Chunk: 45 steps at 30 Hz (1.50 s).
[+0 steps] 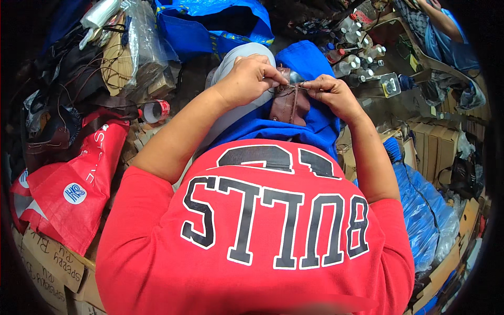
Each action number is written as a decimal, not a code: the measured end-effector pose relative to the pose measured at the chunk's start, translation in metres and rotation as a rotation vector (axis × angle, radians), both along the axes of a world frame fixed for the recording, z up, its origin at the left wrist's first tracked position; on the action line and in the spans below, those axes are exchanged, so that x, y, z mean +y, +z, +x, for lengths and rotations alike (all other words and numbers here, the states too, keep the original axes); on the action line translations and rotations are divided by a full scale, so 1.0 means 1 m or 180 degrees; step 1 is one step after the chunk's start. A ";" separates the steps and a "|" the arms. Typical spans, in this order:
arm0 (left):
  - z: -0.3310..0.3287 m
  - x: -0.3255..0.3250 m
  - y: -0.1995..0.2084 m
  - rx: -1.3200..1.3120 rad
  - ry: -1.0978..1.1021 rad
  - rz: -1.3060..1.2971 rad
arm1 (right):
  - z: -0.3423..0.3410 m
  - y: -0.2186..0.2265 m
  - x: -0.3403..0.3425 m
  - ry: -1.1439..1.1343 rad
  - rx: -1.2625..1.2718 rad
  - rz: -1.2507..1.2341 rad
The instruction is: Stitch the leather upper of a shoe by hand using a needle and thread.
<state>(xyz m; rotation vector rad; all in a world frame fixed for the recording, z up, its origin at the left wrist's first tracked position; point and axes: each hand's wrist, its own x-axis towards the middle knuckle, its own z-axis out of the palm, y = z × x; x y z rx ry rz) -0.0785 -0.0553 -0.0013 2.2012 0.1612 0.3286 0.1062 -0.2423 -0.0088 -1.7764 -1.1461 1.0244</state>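
A brown leather shoe (290, 107) with a stitched seam lies on the blue cloth (315, 63) over my lap. Above its top edge my left hand (251, 77) is closed, thumb and forefinger pinched on a thin lace at the shoe. Facing it from the right, my right hand (333, 95) is closed too, its fingertips pinching the same lace. The lace runs in a short line between the two hands, with a dark loop hanging at the shoe's left side. The fingers partly hide the shoe's far end.
Several plastic bottles (362, 55) stand at the far right. A blue bag (215, 26) gapes beyond my knees. At the left lie a red bag (79, 184) and a bottle with a red label (156, 111). Cardboard (436, 147) and blue plastic (420, 205) lie at the right.
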 end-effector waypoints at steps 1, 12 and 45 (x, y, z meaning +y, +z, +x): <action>0.003 0.000 -0.001 -0.0021 -0.0008 0.0084 | 0.000 -0.002 0.000 0.0019 0.0024 0.0007; -0.015 -0.004 -0.013 -0.0262 0.0107 0.0475 | -0.003 -0.002 -0.002 0.0136 -0.0329 0.0248; -0.011 -0.016 0.011 -0.0499 0.0100 0.0928 | 0.005 0.001 0.010 0.0227 -0.0246 0.0218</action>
